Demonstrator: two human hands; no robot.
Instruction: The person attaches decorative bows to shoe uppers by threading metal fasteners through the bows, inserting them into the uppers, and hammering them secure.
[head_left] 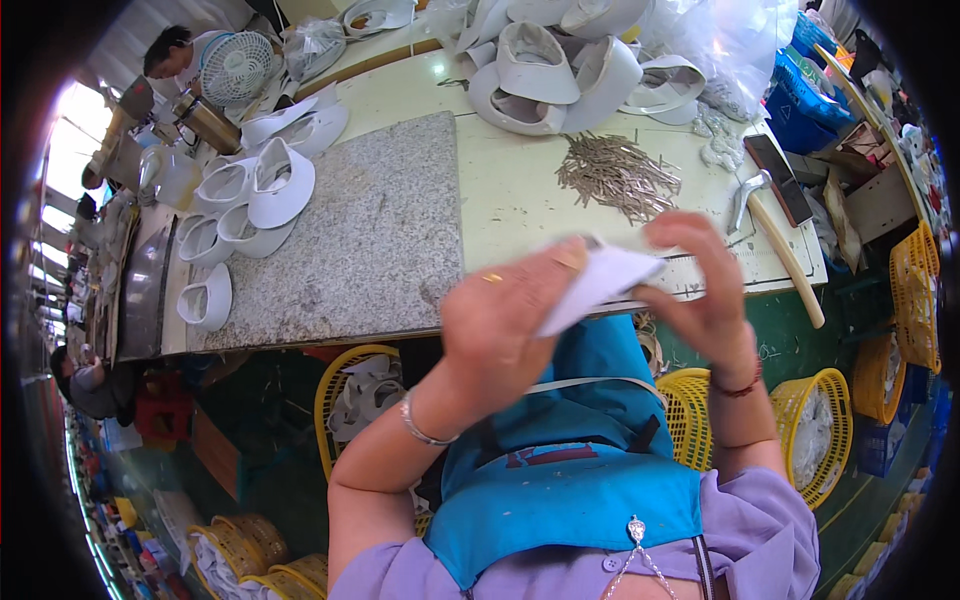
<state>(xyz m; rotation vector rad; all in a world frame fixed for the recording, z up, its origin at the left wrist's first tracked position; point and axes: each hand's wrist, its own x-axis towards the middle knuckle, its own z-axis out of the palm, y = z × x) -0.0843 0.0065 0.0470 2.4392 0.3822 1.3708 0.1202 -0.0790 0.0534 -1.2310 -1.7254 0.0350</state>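
My left hand (515, 305) is closed around a folded white piece (605, 280), which looks like a shoe upper, above the table's front edge. Beside the piece's right end is my right hand (700, 290), its thumb and fingers spread apart; whether the thumb touches the piece I cannot tell. Behind my hands lies a loose pile of thin brownish-grey strips (615, 178). White shoe uppers (282, 185) stand in a cluster along the left of the table. A bigger heap of white uppers (535, 75) sits at the back.
A grey speckled slab (370, 220) covers the table's left middle. On the right lie a wooden-handled hammer (785, 250) and a dark phone (778, 180). Yellow baskets (830, 425) stand on the floor. A white fan (237, 68) and another person (180, 60) are at the far left.
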